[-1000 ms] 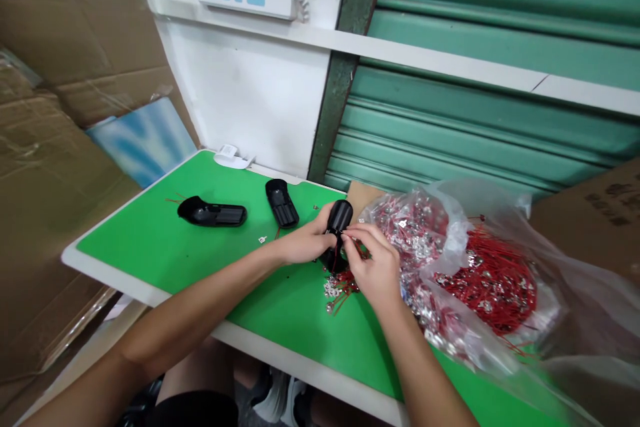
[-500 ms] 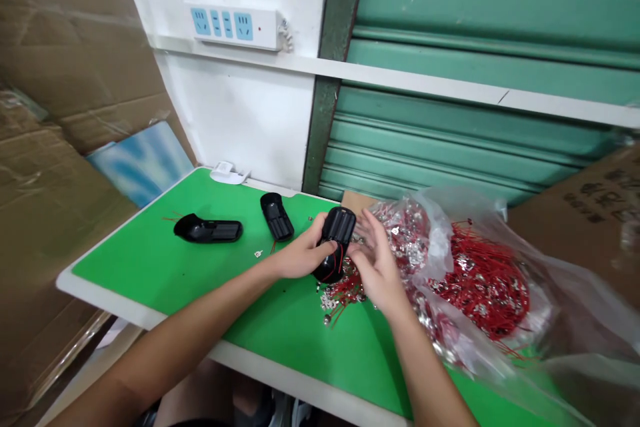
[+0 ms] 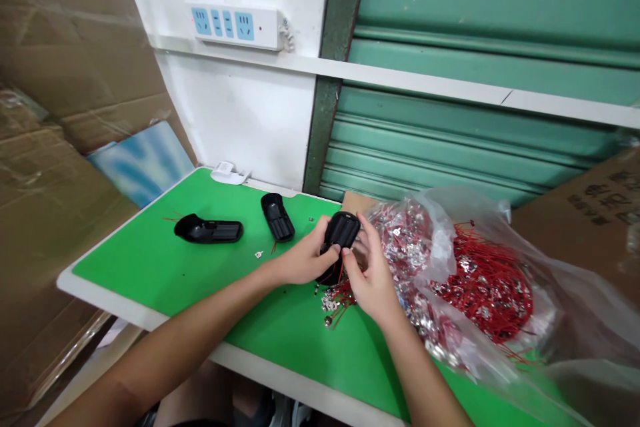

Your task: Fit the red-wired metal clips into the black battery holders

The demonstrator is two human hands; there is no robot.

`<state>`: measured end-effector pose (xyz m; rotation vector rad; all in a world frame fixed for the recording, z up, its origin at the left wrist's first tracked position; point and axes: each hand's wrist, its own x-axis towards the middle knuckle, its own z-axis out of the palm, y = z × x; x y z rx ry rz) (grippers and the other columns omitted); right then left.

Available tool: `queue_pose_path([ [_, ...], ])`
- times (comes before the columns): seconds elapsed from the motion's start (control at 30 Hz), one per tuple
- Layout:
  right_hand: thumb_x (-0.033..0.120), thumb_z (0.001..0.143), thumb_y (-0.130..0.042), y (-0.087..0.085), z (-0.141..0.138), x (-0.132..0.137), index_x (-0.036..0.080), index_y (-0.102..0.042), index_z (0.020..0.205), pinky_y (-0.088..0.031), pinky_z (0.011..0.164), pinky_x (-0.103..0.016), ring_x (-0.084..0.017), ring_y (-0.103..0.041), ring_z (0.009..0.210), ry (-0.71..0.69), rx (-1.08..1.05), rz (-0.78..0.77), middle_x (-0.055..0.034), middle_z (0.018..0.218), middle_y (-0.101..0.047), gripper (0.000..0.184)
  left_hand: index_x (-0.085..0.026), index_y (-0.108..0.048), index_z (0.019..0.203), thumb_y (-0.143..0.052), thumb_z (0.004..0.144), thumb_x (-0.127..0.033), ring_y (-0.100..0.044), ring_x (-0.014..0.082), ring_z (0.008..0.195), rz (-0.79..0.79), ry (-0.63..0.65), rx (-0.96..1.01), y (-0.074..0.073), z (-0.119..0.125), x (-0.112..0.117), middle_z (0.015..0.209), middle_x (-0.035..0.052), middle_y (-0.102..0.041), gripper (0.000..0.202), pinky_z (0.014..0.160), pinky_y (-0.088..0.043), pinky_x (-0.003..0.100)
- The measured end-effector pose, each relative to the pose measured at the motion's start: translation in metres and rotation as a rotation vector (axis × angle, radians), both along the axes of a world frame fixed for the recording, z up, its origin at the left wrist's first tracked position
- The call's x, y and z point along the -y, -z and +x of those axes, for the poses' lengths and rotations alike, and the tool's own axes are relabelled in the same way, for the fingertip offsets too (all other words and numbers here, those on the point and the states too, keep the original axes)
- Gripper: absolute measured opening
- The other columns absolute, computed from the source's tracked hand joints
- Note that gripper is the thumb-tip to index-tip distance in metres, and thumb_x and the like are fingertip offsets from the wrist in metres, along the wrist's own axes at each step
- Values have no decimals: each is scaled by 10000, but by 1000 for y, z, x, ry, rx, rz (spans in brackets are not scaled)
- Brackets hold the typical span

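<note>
Our left hand (image 3: pixel 303 260) wraps a black plastic shell (image 3: pixel 341 232) from the left, thumb on top and fingers closed under it, and holds it tilted just above the green table (image 3: pixel 200 280), near the middle of the far half. Our right hand (image 3: pixel 373 280) meets it from the other side. Its fingers are half-curled and close together, with the tips against the shell's right edge. Whether they pinch anything we cannot tell. A thin red wire (image 3: pixel 341 272) hangs from the shell's lower end.

Right below lies a loose heap of red leads (image 3: pixel 336 299) with metal tabs. Just to the right, a clear plastic bag (image 3: pixel 500 227) sags open, full of the same leads. Two more black shells lie well to the left, one long (image 3: pixel 210 231) and one shorter (image 3: pixel 277 217).
</note>
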<state>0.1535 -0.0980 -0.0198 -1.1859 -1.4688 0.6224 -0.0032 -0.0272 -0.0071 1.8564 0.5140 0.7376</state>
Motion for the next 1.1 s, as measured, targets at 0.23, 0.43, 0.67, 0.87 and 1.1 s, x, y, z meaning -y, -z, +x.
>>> queue_pose_path([
  [0.23, 303, 1045, -468, 7, -6, 0, 288, -267, 1603, -418, 1196, -539, -263, -527, 1402, 36, 16, 7, -144, 1596, -423, 593, -150, -329, 1292, -444, 998, -291, -531, 221, 1090, 58, -34, 7, 5, 3, 2, 1148, 101, -514, 346, 1037, -459, 414],
  [0.43, 261, 1043, -435, 11, -13, 1, 281, -231, 1618, -378, 1218, -567, -274, -476, 1447, 108, 61, 10, -136, 1609, -410, 611, -158, -354, 1249, -450, 987, -279, -532, 216, 1027, 68, -94, 13, 0, 6, 8, 1101, 93, -502, 304, 978, -478, 390],
  [0.67, 221, 1016, -458, 8, -13, -1, 276, -284, 1598, -404, 1205, -540, -258, -509, 1417, 95, -12, -3, -131, 1565, -469, 610, -169, -377, 1213, -509, 931, -262, -546, 226, 1046, 18, -164, 19, -5, 9, 14, 1121, 95, -538, 325, 994, -461, 381],
  [0.87, 200, 877, -542, 1, 4, -8, 325, -353, 1545, -615, 898, -390, -215, -691, 1100, -58, -207, -89, -107, 1376, -614, 705, -189, -458, 1206, -555, 890, -297, -530, 246, 1198, -393, -120, 121, -3, 6, -1, 1177, 60, -571, 348, 1078, -426, 424],
  [1.1, 367, 898, -568, 8, 28, -20, 290, -375, 1495, -575, 584, -273, -189, -705, 870, 93, -436, -33, -89, 1196, -641, 632, -187, -473, 1265, -802, 776, -356, -670, 182, 854, -769, 98, 286, -33, -11, 21, 1055, 74, -647, 613, 781, -554, 317],
])
